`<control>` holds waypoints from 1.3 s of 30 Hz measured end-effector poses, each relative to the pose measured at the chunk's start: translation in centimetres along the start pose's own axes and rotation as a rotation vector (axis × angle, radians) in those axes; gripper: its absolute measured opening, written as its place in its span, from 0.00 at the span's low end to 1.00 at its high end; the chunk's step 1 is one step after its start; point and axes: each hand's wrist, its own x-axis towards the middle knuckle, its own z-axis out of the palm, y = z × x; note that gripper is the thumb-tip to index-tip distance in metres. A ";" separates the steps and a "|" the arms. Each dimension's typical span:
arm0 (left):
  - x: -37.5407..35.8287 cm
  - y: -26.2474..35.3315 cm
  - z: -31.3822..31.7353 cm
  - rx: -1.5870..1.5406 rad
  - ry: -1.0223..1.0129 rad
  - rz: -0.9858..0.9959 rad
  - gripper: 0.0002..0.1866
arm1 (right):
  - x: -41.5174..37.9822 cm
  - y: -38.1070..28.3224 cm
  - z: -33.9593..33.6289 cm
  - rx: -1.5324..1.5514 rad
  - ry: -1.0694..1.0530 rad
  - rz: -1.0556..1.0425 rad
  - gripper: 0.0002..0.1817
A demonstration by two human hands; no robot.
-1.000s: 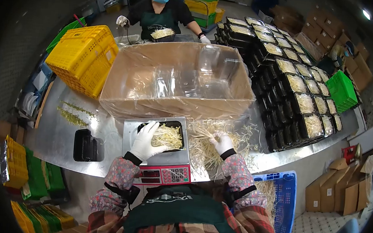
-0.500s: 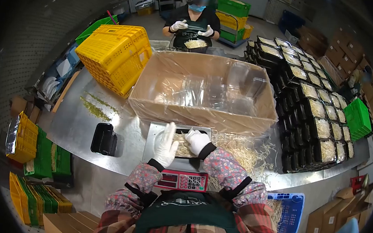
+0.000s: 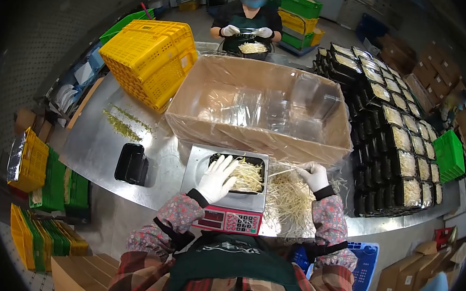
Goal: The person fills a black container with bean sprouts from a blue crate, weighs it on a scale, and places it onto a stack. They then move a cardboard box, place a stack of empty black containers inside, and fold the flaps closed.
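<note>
A black tray of bean sprouts [image 3: 248, 177] rests on the metal plate of a red weighing scale [image 3: 232, 221]. My left hand [image 3: 217, 178], in a white glove, lies over the tray's left part with its fingers spread, touching the sprouts. To the right of the scale, my gloved right hand [image 3: 312, 176] pinches a few sprouts that stick out leftward from its fingertips. Below that hand a loose pile of sprouts [image 3: 289, 202] covers the steel table [image 3: 164, 186]. An empty black tray [image 3: 132, 163] sits left of the scale.
A large plastic-lined carton [image 3: 261, 131] stands beyond the scale, with a yellow crate [image 3: 146, 62] at its left. Stacked packed trays [image 3: 398, 136] rise at the right. Across the table a co-worker [image 3: 248, 23] holds something thin above another sprout tray. Green residue [image 3: 122, 126] lies on the left.
My right hand has moved from the tray rightward to above the pile, now with sprouts in its fingers. My left hand has come down onto the tray. The co-worker's hands are closer together.
</note>
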 end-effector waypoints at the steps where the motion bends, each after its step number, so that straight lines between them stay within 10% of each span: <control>1: 0.0 0.2 -0.5 -0.001 -0.006 -0.001 0.26 | 0.7 3.7 -0.4 -0.177 -0.075 0.032 0.18; 4: 0.9 0.3 -2.0 -0.212 0.040 -0.027 0.22 | -2.0 3.4 -1.2 -0.860 -0.174 -0.085 0.28; 12: 3.5 -0.8 -6.6 -0.697 0.257 -0.142 0.20 | -3.4 -1.6 1.4 -0.470 -0.130 -0.293 0.48; 18: 2.3 -0.5 -3.1 0.063 -0.048 0.018 0.39 | -4.8 -4.6 5.5 -0.287 -0.231 -0.330 0.54; 26: 1.1 0.3 0.9 0.164 -0.190 0.105 0.34 | -3.5 -4.2 9.0 -0.342 -0.295 -0.407 0.12; 34: 1.2 0.6 -0.2 0.114 -0.218 0.082 0.37 | -2.9 -7.7 2.4 -0.189 -0.215 -0.238 0.08; 39: 0.8 0.9 -2.5 -0.151 -0.076 -0.093 0.56 | -2.4 -12.2 0.8 -0.064 -0.122 -0.434 0.07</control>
